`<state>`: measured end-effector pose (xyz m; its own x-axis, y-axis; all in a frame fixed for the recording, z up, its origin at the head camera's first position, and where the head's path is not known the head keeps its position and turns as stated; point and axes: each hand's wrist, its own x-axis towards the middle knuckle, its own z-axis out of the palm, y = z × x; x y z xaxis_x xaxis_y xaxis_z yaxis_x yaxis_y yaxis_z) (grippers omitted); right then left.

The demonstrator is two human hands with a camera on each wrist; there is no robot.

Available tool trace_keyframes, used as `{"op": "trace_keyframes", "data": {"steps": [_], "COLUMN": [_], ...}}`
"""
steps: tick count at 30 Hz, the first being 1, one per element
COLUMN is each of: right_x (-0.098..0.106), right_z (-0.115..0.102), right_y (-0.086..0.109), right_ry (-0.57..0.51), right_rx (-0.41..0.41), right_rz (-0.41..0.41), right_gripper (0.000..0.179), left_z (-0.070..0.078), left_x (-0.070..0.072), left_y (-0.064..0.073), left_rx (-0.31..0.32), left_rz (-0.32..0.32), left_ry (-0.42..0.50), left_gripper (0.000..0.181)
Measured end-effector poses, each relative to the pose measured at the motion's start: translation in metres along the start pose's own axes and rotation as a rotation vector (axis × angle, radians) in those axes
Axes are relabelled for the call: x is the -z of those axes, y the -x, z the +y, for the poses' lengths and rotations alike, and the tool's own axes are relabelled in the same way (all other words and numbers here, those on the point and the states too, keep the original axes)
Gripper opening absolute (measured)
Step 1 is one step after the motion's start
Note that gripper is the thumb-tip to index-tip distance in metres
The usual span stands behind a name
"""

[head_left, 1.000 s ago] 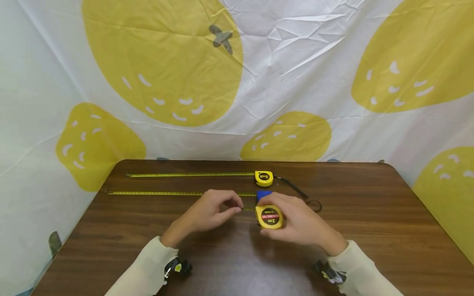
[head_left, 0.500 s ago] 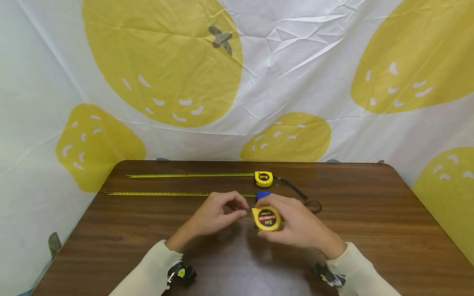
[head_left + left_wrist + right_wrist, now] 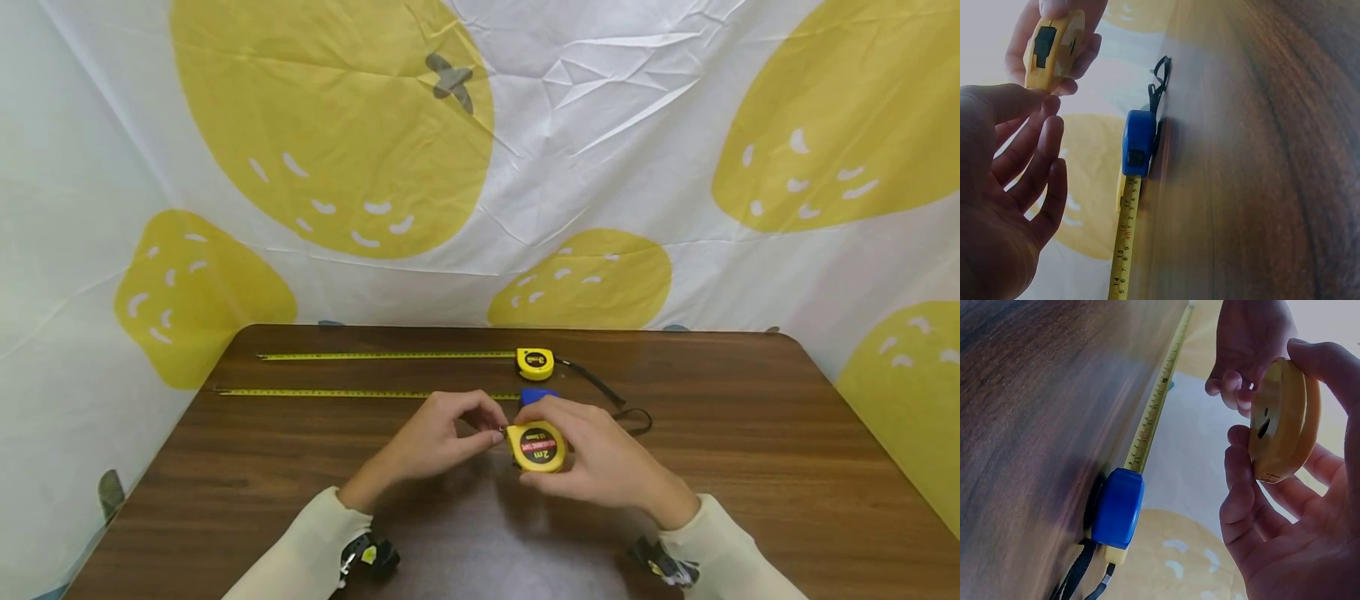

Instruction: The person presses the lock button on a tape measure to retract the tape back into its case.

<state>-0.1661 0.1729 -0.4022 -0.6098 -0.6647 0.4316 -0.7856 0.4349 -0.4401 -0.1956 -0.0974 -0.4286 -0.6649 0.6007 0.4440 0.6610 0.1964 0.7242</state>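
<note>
Grip, right: the yellow tape measure [image 3: 538,447] is held in the right hand [image 3: 603,460], its case spanned between thumb and fingers, with the round face label turned up toward the head camera. Grip, left: a narrow pinch is made by thumb and forefinger of the left hand [image 3: 442,443] on the tape end [image 3: 502,430], right at the case mouth; in the left wrist view the end itself is covered by the fingertips.

Position: the yellow case is held above the near side of the table [image 3: 750,442], off the surface. Just behind it, the blue tape measure [image 3: 537,396] is partly hidden by the right hand; its blade [image 3: 322,392] is laid out to the left. Farther back, a second yellow case [image 3: 535,364] is set nearly in line, with its own blade [image 3: 390,356] drawn out roughly parallel. On the held case, a dark slide button [image 3: 1044,47] is seen in the left wrist view.

Step, as judged: the tape end is being handled at the mouth, with hardly any blade exposed; whether it is being drawn out or let back in cannot be told. If a third extended blade is intended, a firm pinch and a leftward pull are called for, the case being kept steady; the blade would then need to be locked before the case is set down.
</note>
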Motion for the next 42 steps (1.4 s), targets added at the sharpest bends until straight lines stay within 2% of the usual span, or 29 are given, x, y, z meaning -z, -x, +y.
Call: {"op": "trace_keyframes", "data": {"steps": [13,20,27,35,42], "right_x": [-0.002,-0.004,-0.005,-0.01,-0.016], "right_z": [0.0,0.0,0.001,0.001,0.004], "right_y": [-0.002,-0.001,-0.001,0.001,0.004], "right_ry": [0.008,0.012,0.065,0.156,0.219], "right_rx": [-0.029,-0.029,-0.037,-0.053,-0.076], "right_rz": [-0.02,-0.03,-0.042,-0.052,-0.076], "right_gripper": [0.054,0.053,0.055,0.057,0.056], "left_z": [-0.002,-0.003,-0.006,-0.009,-0.011], "left_x": [0.0,-0.001,-0.002,-0.006,-0.003], "left_y": [0.0,0.0,0.0,0.002,0.004], "left_rx": [-0.01,0.007,0.011,0.07,0.113], "left_rz": [-0.013,-0.033,-0.055,-0.083,-0.067], "left_ry": [-0.002,-0.01,-0.021,-0.041,-0.078], "left_gripper": [0.011,0.011,0.011,0.012,0.011]}}
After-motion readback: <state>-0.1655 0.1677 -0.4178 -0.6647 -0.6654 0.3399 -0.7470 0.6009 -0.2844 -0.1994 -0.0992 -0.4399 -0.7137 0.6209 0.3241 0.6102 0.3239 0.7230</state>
